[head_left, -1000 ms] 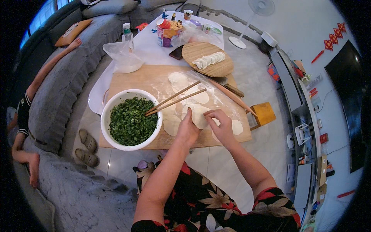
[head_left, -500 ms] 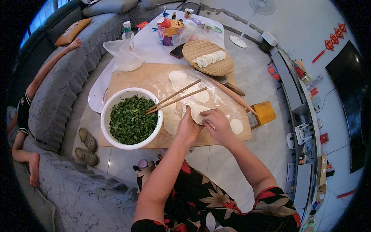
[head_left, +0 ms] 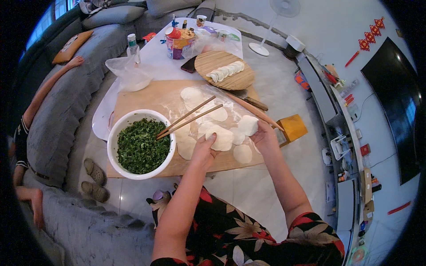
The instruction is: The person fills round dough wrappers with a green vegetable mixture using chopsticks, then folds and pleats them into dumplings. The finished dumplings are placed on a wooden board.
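My left hand (head_left: 207,153) is closed on the edge of a flat, white dumpling wrapper (head_left: 221,139), its thumb on top. To the right, my right hand (head_left: 266,138) grips another wrapper (head_left: 248,125) just above the board. Several more thin dough rounds (head_left: 242,154) lie about on the floured wooden board (head_left: 151,94), some overlapping. Left of my hands stands a white bowl (head_left: 112,148) full of chopped green filling (head_left: 141,150). A pair of wooden chopsticks (head_left: 188,119) rests with its tips in the filling and sticks out over the bowl's right rim.
Behind the board, a round wooden board (head_left: 226,60) carries a row of folded dumplings (head_left: 225,72). A rolling pin (head_left: 255,111) lies along the board's right side, by a yellow stool (head_left: 293,127). A plastic bag (head_left: 128,73) sits at the back left. Another person's arm (head_left: 44,91) rests on the sofa.
My hands have come apart. The right one has moved to the right with a wrapper, while the left holds a wrapper flat. The whole view has shifted slightly.
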A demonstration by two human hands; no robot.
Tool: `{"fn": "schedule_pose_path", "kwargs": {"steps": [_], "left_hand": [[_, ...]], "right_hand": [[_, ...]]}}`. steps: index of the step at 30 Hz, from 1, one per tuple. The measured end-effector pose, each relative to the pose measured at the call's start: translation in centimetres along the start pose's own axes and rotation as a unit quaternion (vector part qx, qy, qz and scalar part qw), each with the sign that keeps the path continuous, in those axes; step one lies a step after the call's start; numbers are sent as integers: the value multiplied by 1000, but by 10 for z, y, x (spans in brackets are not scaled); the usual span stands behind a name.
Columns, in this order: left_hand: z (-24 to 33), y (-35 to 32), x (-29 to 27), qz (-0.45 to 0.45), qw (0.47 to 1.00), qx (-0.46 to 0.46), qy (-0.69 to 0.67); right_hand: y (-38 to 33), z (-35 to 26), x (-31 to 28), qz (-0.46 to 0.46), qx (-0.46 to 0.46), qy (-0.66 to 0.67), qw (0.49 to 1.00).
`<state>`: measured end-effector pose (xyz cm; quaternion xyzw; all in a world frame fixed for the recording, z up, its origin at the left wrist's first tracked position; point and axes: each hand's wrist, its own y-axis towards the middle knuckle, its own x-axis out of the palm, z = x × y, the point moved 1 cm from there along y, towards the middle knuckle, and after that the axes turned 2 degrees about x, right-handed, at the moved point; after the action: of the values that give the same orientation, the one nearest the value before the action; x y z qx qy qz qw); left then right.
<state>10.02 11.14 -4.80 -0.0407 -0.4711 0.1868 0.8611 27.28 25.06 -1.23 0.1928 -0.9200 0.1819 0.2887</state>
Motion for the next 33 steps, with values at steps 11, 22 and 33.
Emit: {"fn": "schedule_pose_path", "kwargs": {"steps": [11, 22, 33], "left_hand": [[2, 10, -12, 70, 996, 42, -32], [13, 6, -6, 59, 997, 43, -20], [27, -3, -4, -17, 989, 5, -148]], "right_hand": [[5, -5, -53, 204, -338, -637, 662], [61, 40, -6, 184, -332, -627, 681], [15, 35, -17, -25, -308, -794, 523]]}}
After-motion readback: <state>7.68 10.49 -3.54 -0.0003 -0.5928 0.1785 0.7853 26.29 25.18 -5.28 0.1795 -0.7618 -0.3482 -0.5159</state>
